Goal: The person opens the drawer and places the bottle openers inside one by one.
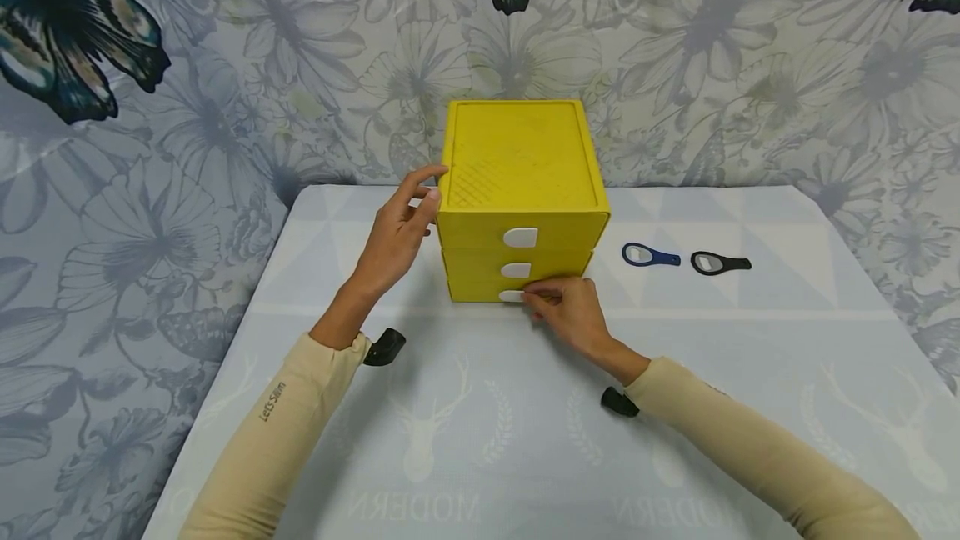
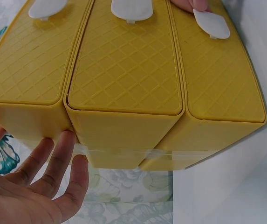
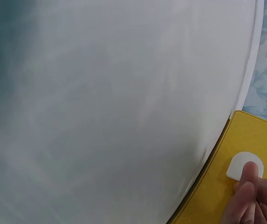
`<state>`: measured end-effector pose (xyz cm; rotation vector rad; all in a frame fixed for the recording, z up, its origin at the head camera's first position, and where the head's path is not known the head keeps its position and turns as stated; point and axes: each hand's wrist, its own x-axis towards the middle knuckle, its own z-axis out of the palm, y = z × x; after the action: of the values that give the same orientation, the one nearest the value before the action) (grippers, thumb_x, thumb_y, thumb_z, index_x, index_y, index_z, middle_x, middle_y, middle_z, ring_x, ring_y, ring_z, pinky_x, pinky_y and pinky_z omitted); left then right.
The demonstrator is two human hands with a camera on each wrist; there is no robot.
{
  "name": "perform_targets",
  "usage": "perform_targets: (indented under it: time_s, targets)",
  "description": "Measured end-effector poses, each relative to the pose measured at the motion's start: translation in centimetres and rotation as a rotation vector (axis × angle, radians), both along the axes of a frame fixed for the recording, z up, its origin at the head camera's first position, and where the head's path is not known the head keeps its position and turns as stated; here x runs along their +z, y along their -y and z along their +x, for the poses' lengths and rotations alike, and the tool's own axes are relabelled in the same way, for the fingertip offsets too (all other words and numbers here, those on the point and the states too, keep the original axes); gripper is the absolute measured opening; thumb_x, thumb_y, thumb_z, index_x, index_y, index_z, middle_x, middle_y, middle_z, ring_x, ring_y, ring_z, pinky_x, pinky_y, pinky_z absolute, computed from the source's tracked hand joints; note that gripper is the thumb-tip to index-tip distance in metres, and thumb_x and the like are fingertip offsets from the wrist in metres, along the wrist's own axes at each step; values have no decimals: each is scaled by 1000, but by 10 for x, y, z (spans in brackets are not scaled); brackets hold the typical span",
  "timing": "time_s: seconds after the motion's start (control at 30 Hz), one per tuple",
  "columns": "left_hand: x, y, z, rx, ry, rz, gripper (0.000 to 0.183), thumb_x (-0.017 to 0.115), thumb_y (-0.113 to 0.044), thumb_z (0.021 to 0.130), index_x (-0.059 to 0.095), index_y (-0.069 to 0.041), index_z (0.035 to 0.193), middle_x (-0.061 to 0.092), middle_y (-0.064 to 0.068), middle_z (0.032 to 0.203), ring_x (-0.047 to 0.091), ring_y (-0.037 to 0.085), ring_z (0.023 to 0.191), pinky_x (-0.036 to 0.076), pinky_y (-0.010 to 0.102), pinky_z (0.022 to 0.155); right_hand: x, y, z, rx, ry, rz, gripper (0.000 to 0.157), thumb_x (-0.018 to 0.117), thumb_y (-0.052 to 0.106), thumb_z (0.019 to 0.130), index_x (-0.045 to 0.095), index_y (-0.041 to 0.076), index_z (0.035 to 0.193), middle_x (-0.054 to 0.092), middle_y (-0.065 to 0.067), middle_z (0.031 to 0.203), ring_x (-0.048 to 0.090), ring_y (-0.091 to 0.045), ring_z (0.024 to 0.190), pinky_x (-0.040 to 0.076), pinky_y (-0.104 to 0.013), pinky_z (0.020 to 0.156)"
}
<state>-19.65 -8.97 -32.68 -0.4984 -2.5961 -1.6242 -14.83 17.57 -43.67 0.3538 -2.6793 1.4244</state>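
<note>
A yellow three-drawer box [image 1: 522, 157] stands at the back of the table, with a white pull tab on each drawer front. All three drawers sit closed in the head view. My right hand [image 1: 572, 311] pinches the white tab [image 1: 512, 296] of the bottom drawer; in the right wrist view, thumb and finger meet at this drawer tab [image 3: 245, 164]. My left hand [image 1: 397, 232] rests its fingertips against the box's left side. Spread, lightly bent fingers [image 2: 61, 156] touch that side wall in the left wrist view.
Right of the box lie a blue tool [image 1: 651, 255] and a black tool [image 1: 720, 263], each with an oval head and short handle. The white patterned table [image 1: 480, 407] meets a floral wall [image 1: 300, 65] behind the box.
</note>
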Motion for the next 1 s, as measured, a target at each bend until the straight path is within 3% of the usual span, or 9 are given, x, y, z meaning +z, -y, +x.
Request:
perform_targets:
  time_s: [0.5, 1.0]
  targets:
    - [-3, 1, -2, -11, -10, -4, 43, 39, -45, 108, 40, -37, 150, 53, 13, 135, 62, 30, 98, 52, 47, 87, 2, 0, 8, 25, -6, 39, 11, 75, 15, 91, 81, 7, 94, 74, -6, 65, 72, -18, 58, 49, -19, 53]
    - [-3, 1, -1, -10, -18, 3, 46, 39, -50, 106, 40, -37, 150, 54, 13, 133, 63, 29, 96, 53, 46, 88, 8, -2, 56, 113, 52, 47, 10, 77, 13, 89, 81, 9, 96, 71, 2, 60, 70, -10, 58, 55, -19, 68]
